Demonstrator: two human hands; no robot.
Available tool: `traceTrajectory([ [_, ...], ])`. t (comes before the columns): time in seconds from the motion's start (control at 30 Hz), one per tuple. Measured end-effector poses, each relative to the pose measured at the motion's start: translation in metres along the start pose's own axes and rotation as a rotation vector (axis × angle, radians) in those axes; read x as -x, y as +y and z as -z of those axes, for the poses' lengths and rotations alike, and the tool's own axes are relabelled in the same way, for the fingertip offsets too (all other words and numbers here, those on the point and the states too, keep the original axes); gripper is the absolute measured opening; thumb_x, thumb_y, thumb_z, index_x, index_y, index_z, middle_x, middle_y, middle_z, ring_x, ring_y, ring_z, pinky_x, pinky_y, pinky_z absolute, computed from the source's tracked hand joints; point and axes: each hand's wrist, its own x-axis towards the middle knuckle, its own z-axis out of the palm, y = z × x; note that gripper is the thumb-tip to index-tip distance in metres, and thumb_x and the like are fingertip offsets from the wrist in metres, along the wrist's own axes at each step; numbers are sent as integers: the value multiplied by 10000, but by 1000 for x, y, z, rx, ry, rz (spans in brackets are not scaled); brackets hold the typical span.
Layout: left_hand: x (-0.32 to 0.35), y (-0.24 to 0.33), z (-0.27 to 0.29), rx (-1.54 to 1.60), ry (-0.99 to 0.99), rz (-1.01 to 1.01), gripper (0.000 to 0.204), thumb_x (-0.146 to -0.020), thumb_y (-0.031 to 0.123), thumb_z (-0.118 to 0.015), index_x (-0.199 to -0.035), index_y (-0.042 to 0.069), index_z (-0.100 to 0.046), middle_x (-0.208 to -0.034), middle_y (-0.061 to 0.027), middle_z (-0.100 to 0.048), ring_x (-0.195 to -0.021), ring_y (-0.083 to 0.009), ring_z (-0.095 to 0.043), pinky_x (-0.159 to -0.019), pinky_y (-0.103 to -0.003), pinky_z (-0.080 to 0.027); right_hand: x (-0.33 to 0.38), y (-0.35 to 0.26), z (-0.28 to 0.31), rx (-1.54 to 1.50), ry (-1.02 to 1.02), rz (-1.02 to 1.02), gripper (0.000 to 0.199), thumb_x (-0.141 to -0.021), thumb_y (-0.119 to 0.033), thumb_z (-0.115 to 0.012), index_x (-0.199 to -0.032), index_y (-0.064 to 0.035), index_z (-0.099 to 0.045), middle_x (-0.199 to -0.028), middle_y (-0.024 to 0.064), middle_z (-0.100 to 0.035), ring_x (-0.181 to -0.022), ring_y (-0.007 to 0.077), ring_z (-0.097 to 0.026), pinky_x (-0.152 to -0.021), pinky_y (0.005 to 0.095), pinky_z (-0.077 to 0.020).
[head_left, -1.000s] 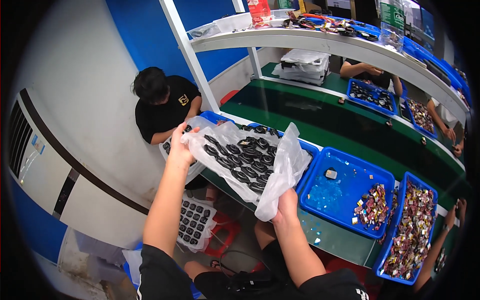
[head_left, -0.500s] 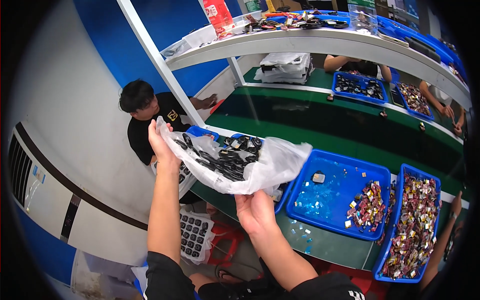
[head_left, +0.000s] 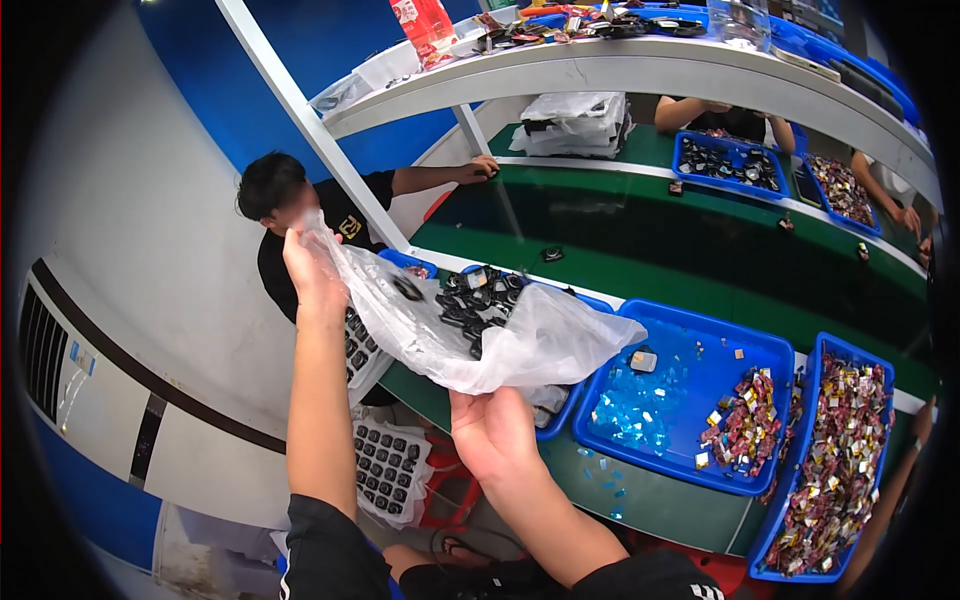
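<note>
A translucent white plastic bag [head_left: 500,362] hangs tilted between my hands over the left part of the table. My left hand [head_left: 315,268] is closed on its raised left end. My right hand [head_left: 492,430] is under its lower edge, fingers curled against the plastic and partly hidden by it. Small black parts [head_left: 478,300] lie in a heap beyond the bag, in a blue tray [head_left: 590,300] that the bag largely covers. One dark part [head_left: 407,288] is still on the plastic near my left hand.
To the right stand a blue tray [head_left: 720,325] with blue film scraps and small components, and another tray [head_left: 820,350] full of components. A green conveyor belt [head_left: 640,240] runs behind. Left, a co-worker [head_left: 330,215] reaches toward the belt. A shelf [head_left: 600,65] hangs above.
Most black parts have slid off the plastic into the heap beyond it. My right hand moved slightly left. A black part now shows on the belt, and the co-worker's arm stretches out farther.
</note>
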Motion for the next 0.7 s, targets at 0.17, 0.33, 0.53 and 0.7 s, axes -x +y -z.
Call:
traceTrajectory([
  [0.17, 1, 8, -4, 5, -52, -22, 440, -929, 429, -424, -1073, 30, -540, -906, -109, -575, -811, -219, -550, -739, -350, -459, 1, 5, -10, -49, 41, -63, 242, -979, -89, -436, -1208, -44, -498, -1155, 84, -582, -1038, 204, -606, -856, 333, -573],
  [0.33, -10, 15, 9, -19, -213, -43, 535, -962, 460, -386, -1153, -26, -500, -959, -148, -627, -867, -219, -616, -773, -336, -508, 2, 17, -15, -21, 61, -106, 242, -979, -113, -452, -1204, -32, -491, -1155, 99, -580, -1020, 201, -609, -845, 329, -571],
  [0.53, 10, 39, 0, 40, -342, -12, 475, -942, 451, -438, -1044, 15, -597, -914, -98, -659, -824, -200, -652, -751, -341, -547, 3, 34, -18, 4, -40, -155, 141, -966, -120, -482, -1069, -29, -515, -923, 54, -558, -852, 164, -598, -795, 336, -562],
  [0.7, 60, 65, 6, -234, -236, 418, 317, -894, 339, -549, -904, 36, -639, -803, -112, -679, -648, -242, -666, -617, -380, -569, 8, 46, -16, 261, -90, -176, 160, -957, -125, -494, -1098, -56, -520, -983, 53, -570, -890, 168, -602, -776, 331, -544],
])
